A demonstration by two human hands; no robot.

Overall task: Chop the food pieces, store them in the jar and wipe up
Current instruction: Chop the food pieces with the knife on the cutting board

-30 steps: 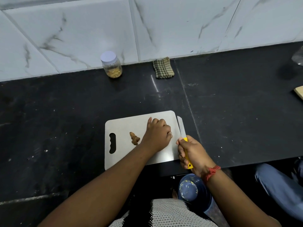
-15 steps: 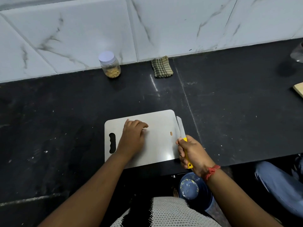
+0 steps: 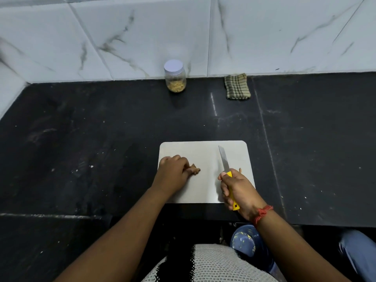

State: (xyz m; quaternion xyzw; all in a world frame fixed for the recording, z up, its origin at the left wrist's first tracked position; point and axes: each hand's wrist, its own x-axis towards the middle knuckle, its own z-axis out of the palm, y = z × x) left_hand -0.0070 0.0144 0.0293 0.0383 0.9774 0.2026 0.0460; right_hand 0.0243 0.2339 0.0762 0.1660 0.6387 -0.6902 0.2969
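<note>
A white cutting board (image 3: 205, 157) is laid flat on the black countertop (image 3: 101, 139), close to its near edge. A brown food piece (image 3: 195, 169) is held down on the left half of the board by the left hand (image 3: 173, 173), whose fingers are curled onto its left end (the exact finger contact is hidden by the knuckles). A knife (image 3: 227, 176) is gripped by the right hand (image 3: 239, 190), with the fingers wrapped tightly round its yellow handle; the blade is pointed away from the person, over the right half of the board and apart from the food piece. A small brown fragment (image 3: 240, 169) is seen on the board just right of the blade. A lidded jar (image 3: 175, 76), partly filled with chopped pieces, is stood against the tiled wall, and a folded checked cloth (image 3: 237, 86) is laid to its right, well apart from the board.
</note>
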